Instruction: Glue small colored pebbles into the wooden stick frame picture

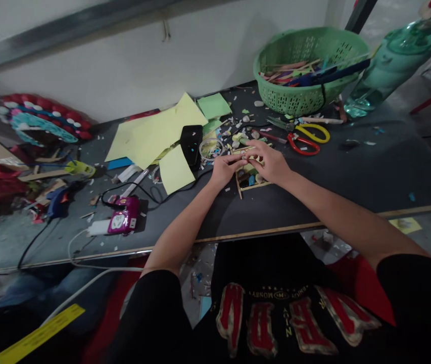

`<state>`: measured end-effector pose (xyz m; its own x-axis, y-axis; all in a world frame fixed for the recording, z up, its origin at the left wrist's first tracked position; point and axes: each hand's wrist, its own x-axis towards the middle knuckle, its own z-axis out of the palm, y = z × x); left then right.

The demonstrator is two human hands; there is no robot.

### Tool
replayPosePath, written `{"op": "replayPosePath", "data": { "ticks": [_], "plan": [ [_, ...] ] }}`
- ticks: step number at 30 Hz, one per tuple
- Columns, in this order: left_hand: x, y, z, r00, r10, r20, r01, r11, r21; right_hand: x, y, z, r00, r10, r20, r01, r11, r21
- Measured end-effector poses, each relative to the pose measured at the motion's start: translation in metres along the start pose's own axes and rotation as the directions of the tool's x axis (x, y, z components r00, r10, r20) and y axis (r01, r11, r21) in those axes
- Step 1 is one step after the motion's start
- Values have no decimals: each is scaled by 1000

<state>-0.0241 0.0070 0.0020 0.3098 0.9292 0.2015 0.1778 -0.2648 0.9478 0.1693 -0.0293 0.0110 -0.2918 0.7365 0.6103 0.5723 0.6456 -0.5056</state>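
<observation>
Both my hands meet over a small frame of wooden sticks [246, 186] lying on the dark table [351, 172], with small coloured pieces inside it. My left hand [226, 169] has its fingers curled, with the tips pinched at the frame's top edge. My right hand [268, 161] lies arched over the frame, fingers bent down onto it. What the fingertips pinch is too small to name.
Yellow paper sheets [150, 134] and a black box [191, 144] lie left of the hands, scissors with red and yellow handles [308, 137] to the right. A green basket [308, 68] of sticks and a teal bottle [393, 60] stand behind. A purple device [124, 220] and cables sit near the front edge.
</observation>
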Motion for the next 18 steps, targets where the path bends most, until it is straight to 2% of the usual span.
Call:
{"op": "replayPosePath", "data": {
  "ticks": [9, 18],
  "plan": [
    [-1, 2, -1, 998, -34, 50, 34, 999, 11, -1, -1, -3, 1000, -13, 4, 13, 1000, -8],
    [-1, 2, -2, 998, 7, 64, -8, 1000, 18, 4, -3, -5, 997, 11, 76, -20, 993, 117]
  ]
}}
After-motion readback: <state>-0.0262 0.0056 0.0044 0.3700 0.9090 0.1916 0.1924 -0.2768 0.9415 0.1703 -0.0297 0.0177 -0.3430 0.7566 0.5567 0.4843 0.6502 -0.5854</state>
